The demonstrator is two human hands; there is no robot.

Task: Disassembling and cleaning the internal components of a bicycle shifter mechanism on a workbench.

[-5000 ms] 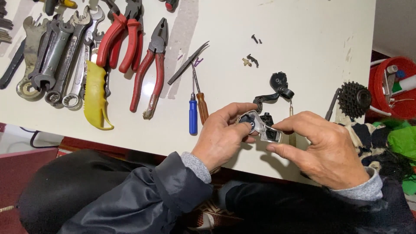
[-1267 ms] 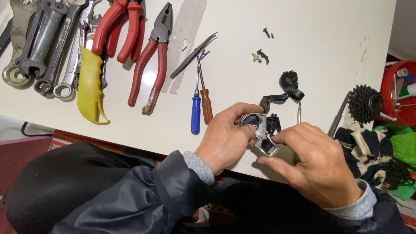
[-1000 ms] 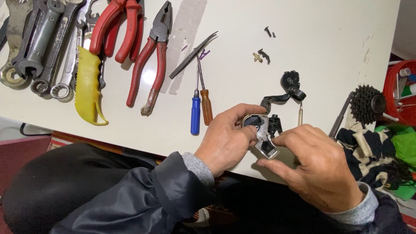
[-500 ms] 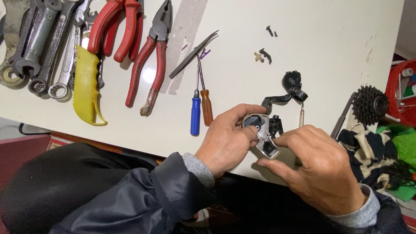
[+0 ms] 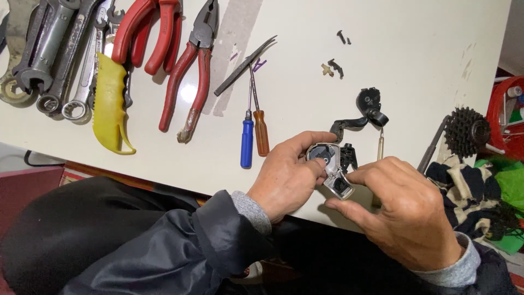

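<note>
Both hands grip a small grey and black gear-shifter housing point(image 5: 332, 164) above the near edge of a white table point(image 5: 415, 49). My left hand point(image 5: 289, 175) pinches its round end, thumb and fingers around the opened cover. My right hand point(image 5: 401, 210) holds the lower silver end between thumb and forefinger. Just behind the part lies a black lever piece point(image 5: 363, 112) and a thin yellow-handled screwdriver point(image 5: 380, 147).
Blue point(image 5: 247, 143) and orange point(image 5: 261, 131) small screwdrivers lie left of the hands. Red pliers point(image 5: 191, 71), a yellow-handled tool point(image 5: 112, 104) and several spanners point(image 5: 60, 54) fill the far left. Small black screws point(image 5: 335, 66), a bicycle cassette sprocket point(image 5: 464, 125), striped cloth point(image 5: 464, 191) and a red bin point(image 5: 505, 109) sit right.
The hands have stayed on the shifter housing with only slight finger shifts. The view has drifted a little, so the tools sit further left.
</note>
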